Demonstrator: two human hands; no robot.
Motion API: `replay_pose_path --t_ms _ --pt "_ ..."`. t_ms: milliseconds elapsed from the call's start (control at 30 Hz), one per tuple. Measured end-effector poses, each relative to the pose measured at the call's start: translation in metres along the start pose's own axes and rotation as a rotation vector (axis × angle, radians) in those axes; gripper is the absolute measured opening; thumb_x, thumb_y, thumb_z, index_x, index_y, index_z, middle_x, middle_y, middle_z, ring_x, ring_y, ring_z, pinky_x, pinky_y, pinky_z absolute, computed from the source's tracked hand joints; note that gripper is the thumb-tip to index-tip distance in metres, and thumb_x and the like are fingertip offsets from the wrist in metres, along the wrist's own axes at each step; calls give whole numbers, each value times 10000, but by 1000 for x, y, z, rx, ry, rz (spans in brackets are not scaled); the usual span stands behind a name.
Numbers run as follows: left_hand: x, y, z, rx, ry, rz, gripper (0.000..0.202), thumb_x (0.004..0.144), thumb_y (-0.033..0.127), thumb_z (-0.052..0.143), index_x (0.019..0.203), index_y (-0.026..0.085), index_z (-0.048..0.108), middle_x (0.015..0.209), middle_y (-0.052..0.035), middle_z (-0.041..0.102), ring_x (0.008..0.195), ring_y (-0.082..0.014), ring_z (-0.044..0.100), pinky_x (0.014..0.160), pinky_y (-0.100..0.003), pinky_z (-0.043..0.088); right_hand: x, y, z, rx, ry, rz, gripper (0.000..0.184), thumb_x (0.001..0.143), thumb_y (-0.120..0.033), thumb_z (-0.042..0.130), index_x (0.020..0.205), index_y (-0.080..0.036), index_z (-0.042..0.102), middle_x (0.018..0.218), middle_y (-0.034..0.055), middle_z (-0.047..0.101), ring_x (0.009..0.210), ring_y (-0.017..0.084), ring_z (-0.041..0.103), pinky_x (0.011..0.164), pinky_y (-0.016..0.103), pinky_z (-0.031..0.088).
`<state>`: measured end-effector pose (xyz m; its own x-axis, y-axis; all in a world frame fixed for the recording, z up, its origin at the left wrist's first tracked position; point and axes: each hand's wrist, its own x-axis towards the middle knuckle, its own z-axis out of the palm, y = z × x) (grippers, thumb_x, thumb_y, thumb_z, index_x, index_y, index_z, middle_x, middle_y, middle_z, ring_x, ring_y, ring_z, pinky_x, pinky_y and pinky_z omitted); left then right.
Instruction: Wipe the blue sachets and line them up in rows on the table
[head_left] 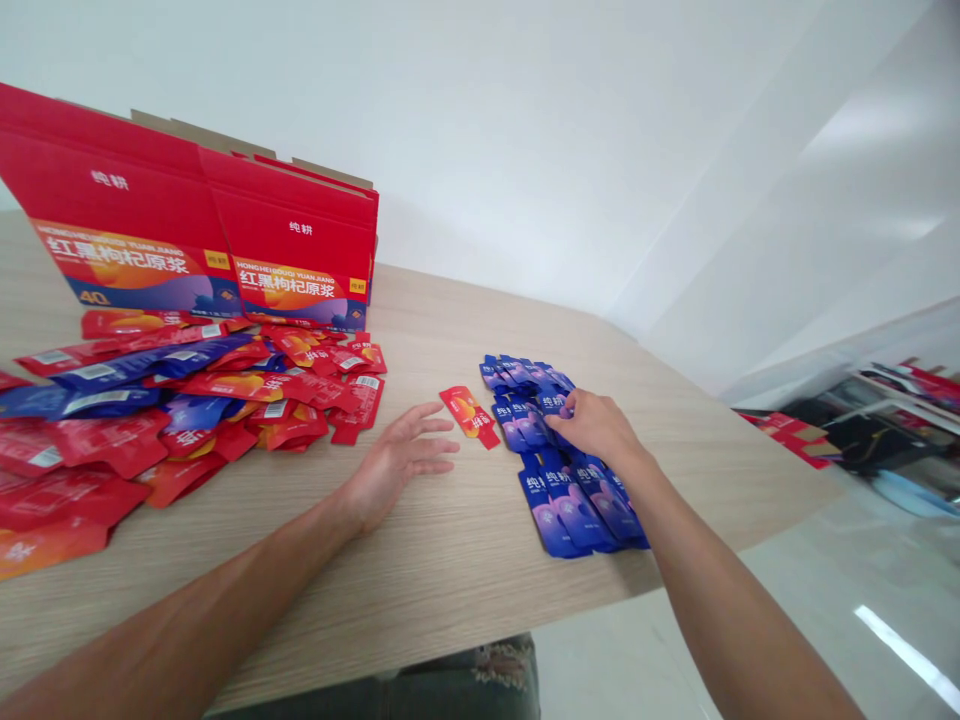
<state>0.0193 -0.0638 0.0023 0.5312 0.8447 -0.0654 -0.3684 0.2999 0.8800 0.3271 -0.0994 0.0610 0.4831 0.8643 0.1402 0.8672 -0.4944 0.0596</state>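
Note:
My left hand (405, 460) hovers over the table, fingers spread, with nothing in it. Just beyond its fingertips lies a single red pouch (466, 412), flat on the wood. At the middle of three overlapping rows, my right hand (600, 425) pinches the edge of a blue pouch (553, 402); its fingertips are partly hidden. The nearest row of blue pouches (559, 505) lies below that hand, and a further row (517, 372) sits above it. To the left spreads a loose heap of red pouches (247, 385) with several blue ones mixed in.
Two red printed cartons (300, 240) stand side by side at the back left, against the white wall. The wooden table (450, 580) ends at a front edge above my legs. Off to the right, a red box (795, 437) and other clutter sit beyond the table.

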Motion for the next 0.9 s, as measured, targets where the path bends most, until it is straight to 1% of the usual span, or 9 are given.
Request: replay_pose_path --t_ms 100,267,433,633,900 --pt "0 0 0 11 -10 1 697 689 309 893 1334 199 654 1326 -151 679 1080 -312 734 897 -444 597 1 0 1 -34 -53 -15 287 924 -476 684 1015 -210 743 1066 170 810 1076 369 757 799 402 520" --pt "0 -1 0 23 -27 -5 728 694 332 896 1361 208 634 1334 -139 659 1082 -303 728 903 -438 589 8 -4 2 -74 -125 -34 350 943 -464 642 1083 -171 771 1108 192 805 1102 370 759 828 392 540" --pt "0 -2 -1 36 -39 2 752 692 341 901 1380 208 627 1344 -138 648 1077 -297 725 906 -437 586 12 -10 4 -84 -136 -28 392 945 -488 655 1117 -160 785 1143 200 799 1114 349 761 863 380 559" --pt "0 -3 -2 46 -52 11 740 699 339 897 1378 213 633 1335 -132 649 1067 -293 729 899 -434 586 13 -14 0 -99 -176 5 436 959 -530 641 1168 -173 778 1186 198 793 1164 368 750 862 404 581" --pt "-1 -3 0 72 -57 17 698 717 326 877 1366 214 647 1332 -132 646 1046 -288 736 873 -421 588 18 -16 2 -108 -188 -11 457 975 -566 635 1169 -177 778 1205 192 792 1195 378 743 907 432 592"
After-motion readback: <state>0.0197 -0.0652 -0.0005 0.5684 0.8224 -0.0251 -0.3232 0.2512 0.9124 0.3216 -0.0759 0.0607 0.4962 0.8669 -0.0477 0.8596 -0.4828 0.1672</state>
